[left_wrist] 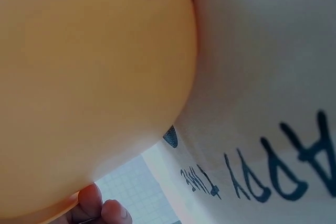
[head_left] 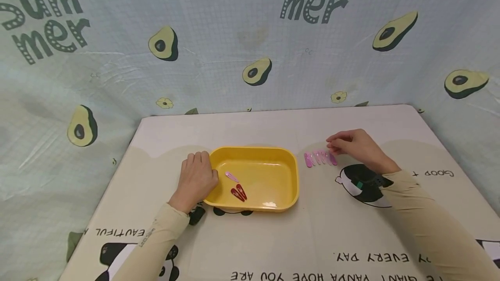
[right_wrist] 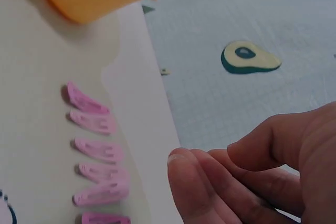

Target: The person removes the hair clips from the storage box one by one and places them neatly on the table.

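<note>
My left hand (head_left: 196, 178) grips the left rim of a yellow plastic tray (head_left: 265, 177), fingers over the edge. In the left wrist view the tray's outer wall (left_wrist: 94, 77) fills much of the picture, with fingertips (left_wrist: 116, 211) at its lower edge. Inside the tray lie two red hair clips (head_left: 237, 194) and one pale pink hair clip (head_left: 231, 177). Right of it, several pink hair clips (head_left: 308, 160) form a row on the table. My right hand (head_left: 361, 148) hovers at the row's right end, its fingers loosely bent. Nothing shows between thumb and fingers in the right wrist view.
A pale cloth printed with pandas and lettering covers the table (head_left: 312, 237). Behind and beside the table hangs a light blue curtain (head_left: 218, 21) with avocado prints. The table's back edge runs just beyond the tray and clips.
</note>
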Available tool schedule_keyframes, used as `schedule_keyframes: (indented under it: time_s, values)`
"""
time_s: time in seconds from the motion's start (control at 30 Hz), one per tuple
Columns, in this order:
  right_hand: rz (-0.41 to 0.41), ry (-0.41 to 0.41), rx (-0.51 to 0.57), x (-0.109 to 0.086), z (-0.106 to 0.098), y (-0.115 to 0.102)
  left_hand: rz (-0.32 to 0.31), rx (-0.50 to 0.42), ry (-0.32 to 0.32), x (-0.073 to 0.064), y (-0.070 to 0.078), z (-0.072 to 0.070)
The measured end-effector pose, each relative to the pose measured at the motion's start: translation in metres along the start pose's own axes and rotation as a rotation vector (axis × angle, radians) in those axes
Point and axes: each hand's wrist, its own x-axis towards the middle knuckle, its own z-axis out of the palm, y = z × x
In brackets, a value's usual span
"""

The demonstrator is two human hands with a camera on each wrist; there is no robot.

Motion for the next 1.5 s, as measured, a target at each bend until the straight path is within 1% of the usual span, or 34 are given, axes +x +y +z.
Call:
schedule_keyframes:
  time_s: [0.23,0.53,0.77,1.0,1.1,1.27,1.5]
  values:
    - [-0.019,0.004,0.065,0.001,0.011,-0.025,0.01,0.005,0.015,0.001,-0.003,0.001]
    - [-0.084,-0.01,0.156,0.008,0.035,-0.06,0.03,0.009,0.026,0.001,-0.003,0.0]
    - [-0.118,-0.063,0.181,0.017,0.064,-0.083,0.031,0.022,0.034,0.002,-0.004,0.002]
    - [-0.171,-0.112,0.209,0.024,0.094,-0.102,0.028,0.005,0.039,0.002,-0.005,0.003]
    - [-0.202,-0.135,0.232,0.026,0.105,-0.11,0.03,0.005,0.039,0.001,-0.005,0.002]
    - [-0.229,-0.164,0.258,0.026,0.122,-0.126,0.027,0.006,0.035,0.001,-0.005,0.001]
    - [-0.252,-0.219,0.3,0.029,0.143,-0.135,0.037,0.013,0.055,0.001,-0.005,0.001]
